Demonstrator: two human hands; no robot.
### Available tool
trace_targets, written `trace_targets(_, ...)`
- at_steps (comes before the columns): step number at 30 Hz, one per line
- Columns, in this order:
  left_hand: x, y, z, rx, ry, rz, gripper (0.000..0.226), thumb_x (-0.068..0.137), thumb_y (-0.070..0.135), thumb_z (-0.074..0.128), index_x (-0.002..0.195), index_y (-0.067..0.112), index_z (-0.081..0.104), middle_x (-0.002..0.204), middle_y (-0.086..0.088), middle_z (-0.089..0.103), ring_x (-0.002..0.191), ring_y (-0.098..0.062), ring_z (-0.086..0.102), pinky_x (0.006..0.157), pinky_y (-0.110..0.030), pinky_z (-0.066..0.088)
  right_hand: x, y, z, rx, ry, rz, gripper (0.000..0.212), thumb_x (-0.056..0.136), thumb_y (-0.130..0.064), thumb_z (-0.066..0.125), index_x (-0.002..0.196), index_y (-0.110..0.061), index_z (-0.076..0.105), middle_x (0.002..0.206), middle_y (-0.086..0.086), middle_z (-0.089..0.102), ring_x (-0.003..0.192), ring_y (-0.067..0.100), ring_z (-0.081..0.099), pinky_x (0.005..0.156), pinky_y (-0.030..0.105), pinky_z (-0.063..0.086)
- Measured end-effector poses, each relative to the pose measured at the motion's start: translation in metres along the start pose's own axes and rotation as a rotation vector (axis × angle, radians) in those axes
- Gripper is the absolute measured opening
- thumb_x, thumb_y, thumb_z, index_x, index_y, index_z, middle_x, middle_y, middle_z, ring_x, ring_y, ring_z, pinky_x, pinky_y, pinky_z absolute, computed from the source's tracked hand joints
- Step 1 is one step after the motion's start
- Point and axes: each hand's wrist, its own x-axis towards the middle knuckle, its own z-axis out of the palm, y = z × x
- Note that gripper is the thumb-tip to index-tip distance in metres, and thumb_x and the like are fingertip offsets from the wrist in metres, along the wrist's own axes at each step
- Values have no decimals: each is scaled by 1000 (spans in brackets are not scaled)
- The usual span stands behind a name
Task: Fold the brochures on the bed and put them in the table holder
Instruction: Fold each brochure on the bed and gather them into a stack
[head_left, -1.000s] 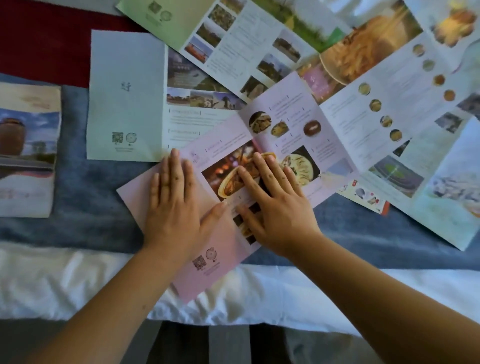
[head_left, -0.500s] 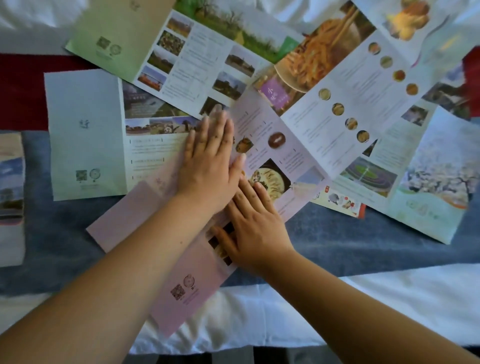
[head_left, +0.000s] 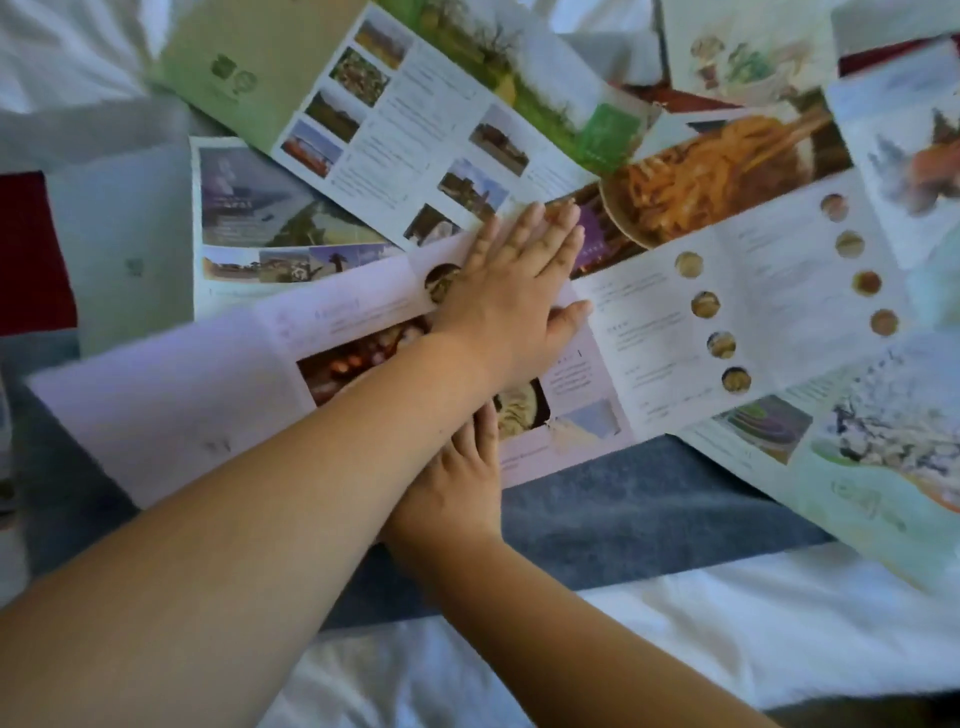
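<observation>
pink brochure (head_left: 171, 410) lies unfolded on bed (head_left: 727, 639), left hand (head_left: 514, 296) and right hand (head_left: 457, 488) pressing flat, fingers spread.

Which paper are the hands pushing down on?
The pale pink brochure with food photos. Both the left hand and right hand press it; the others lie untouched.

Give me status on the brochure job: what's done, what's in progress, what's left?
Done: nothing visibly finished; no folded brochure and no table holder in view.
In hand: the left hand and right hand both lie flat on the pink brochure, which is spread open on the bed.
Left: folding that one, plus the green brochure, the noodle brochure and others lying unfolded, then putting all in the holder.
</observation>
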Motion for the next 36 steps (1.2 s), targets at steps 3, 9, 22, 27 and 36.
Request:
trace_targets(3,-2,1,-2,-80,-37,79,67,108,52,21,165,22,3,172,8,-9,158,-15,-12,127,-43,-10,14,-17,2,-26,-161,58,83,98,-51,17,162,-13,-19,171,14,-18,150,36,-35,94,45,-48)
trace_targets(9,-26,-36,-17,-138,21,116,56,110,46,26,162,27,26,172,6,9,158,-13,1,127,-39,-3,18,-19,-1,129,-8,68,75,107,-41,33,166,-16,-7,173,12,-13,149,23,-36,111,40,-40)
trace_targets(22,-169,-103,36,3,168,-378,61,107,52,20,164,35,5,173,-2,-6,159,-26,-8,128,-51,-1,31,76,-47,-223,213,-72,67,109,-55,25,166,-35,-2,173,-6,-16,159,15,-17,127,36,-5)
trace_targets(27,-207,-116,49,41,191,-591,70,103,60,19,164,32,4,173,-7,-5,158,-31,-6,127,-53,-1,34,78,-38,-275,277,-67,68,109,-55,21,167,-31,-3,174,-3,-12,160,17,-12,128,38,-3)
trace_targets(36,-211,-110,49,-194,283,-746,82,95,72,16,165,29,7,172,-11,-7,156,-41,-11,125,-53,-6,35,77,-33,-276,314,-95,82,100,-74,24,167,-34,0,175,1,-11,161,22,-11,129,46,-1)
